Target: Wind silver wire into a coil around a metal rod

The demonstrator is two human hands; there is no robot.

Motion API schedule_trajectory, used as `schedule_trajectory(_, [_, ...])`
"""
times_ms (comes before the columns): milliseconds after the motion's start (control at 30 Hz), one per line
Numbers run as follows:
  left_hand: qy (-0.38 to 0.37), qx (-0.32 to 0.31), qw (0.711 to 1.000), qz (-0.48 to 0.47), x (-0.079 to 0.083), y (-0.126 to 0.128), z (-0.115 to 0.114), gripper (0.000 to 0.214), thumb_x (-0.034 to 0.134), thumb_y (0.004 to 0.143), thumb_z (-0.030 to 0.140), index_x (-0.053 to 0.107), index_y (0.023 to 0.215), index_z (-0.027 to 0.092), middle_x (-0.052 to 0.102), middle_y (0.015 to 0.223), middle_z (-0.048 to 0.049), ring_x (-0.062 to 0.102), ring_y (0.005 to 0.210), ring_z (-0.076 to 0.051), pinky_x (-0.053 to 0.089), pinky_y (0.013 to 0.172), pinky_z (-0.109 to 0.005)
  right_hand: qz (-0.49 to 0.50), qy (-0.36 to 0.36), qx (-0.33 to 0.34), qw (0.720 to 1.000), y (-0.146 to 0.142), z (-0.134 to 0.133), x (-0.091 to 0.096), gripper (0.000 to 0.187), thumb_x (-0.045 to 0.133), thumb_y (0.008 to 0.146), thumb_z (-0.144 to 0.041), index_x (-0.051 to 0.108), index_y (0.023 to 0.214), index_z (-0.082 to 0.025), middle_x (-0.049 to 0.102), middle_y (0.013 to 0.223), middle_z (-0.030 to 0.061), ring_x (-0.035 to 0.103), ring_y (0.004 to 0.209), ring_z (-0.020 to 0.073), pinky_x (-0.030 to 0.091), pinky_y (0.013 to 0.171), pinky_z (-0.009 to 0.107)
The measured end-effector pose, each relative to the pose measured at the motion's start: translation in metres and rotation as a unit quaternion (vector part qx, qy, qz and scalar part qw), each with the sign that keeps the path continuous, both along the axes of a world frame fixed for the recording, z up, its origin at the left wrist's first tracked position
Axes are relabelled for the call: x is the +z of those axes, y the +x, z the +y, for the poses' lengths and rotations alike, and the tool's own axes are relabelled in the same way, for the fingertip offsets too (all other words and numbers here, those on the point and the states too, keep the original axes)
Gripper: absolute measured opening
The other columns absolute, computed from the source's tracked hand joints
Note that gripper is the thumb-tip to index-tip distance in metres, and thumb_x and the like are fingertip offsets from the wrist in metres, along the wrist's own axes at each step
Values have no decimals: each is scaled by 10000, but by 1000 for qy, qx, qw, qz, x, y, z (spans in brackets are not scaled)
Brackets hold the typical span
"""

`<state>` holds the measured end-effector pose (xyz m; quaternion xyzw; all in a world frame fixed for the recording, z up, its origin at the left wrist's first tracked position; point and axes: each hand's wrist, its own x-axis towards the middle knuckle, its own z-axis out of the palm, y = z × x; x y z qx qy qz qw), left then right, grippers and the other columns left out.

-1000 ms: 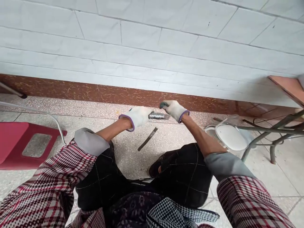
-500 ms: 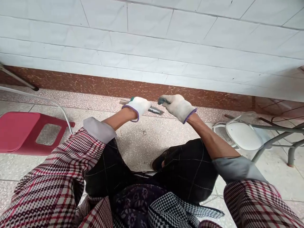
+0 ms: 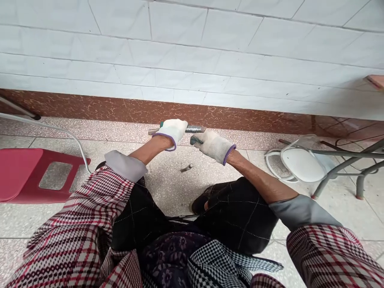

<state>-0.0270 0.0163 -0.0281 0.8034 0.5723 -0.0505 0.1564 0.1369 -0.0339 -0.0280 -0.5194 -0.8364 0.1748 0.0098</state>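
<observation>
Both my hands wear white work gloves with purple cuffs and dark green fingertips. My left hand point(image 3: 173, 130) is wrapped round a stick. Its plain light-coloured end point(image 3: 152, 131) sticks out to the left, and a shiny wire winding point(image 3: 193, 129) covers the part to the right of my hand. My right hand point(image 3: 211, 145) is at the stick's right end, just below it, its fingers bent and close together. Whether it touches the stick or holds anything small I cannot make out. Below the hands, a short grey-brown piece point(image 3: 186, 168) shows against the floor.
A red plastic stool point(image 3: 22, 172) stands at the left. At the right are a white-seated folding chair point(image 3: 303, 164) and grey metal legs point(image 3: 336, 172). In front is a white tiled wall point(image 3: 186, 56) with a brown skirting point(image 3: 99, 107) above the speckled floor point(image 3: 168, 192).
The stick has swung from slanting down at its right end to nearly level. My right hand has moved down and left, to below its end. A short piece now shows below the hands.
</observation>
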Motion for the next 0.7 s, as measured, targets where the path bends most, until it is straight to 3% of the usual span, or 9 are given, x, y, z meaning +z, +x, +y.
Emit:
schedule_trajectory(100, [5,-77,993,89,-7,12,1,346,615,864,37,750,1174,112,746,1013,-207,711,1015,-372,518,889,-486,-30,13,-43,999,17,12,7,221,566,962,-272,763,988,-174,703,816,83,599,703,203,415,649,329])
schedule_trajectory(167, [2,-103,991,81,-9,17,0,339,607,872,52,756,1165,132,746,981,-189,713,986,-353,525,877,-470,28,6,-77,997,34,25,7,214,574,925,-245,771,970,-175,699,804,64,594,690,180,432,649,320])
schedule_trajectory(300, [-39,-40,998,-40,-2,13,-6,297,604,917,177,760,1170,197,714,905,-110,699,893,-274,539,787,-381,208,-61,-170,961,56,40,-2,243,557,866,-210,767,967,-141,640,741,28,488,534,109,391,500,276])
schedule_trajectory(367, [-51,-24,996,-68,3,9,-10,287,591,939,233,753,1173,204,696,868,-86,680,835,-232,527,736,-336,259,-99,-182,943,54,39,-8,199,565,860,-209,738,922,-132,582,665,9,428,475,95,342,429,262])
schedule_trajectory(467, [-49,-21,994,-95,10,5,-13,283,555,973,275,740,1165,179,698,879,-88,650,800,-190,507,715,-303,292,-124,-172,933,44,35,-16,125,585,874,-212,681,837,-140,554,598,7,442,472,109,358,419,264])
schedule_trajectory(700, [-58,9,987,-150,15,4,-20,296,579,1030,402,682,1207,189,710,962,-66,655,780,-168,557,708,-319,311,-117,-174,927,39,33,-25,156,605,927,-279,686,924,-145,560,582,-2,447,504,115,382,449,260])
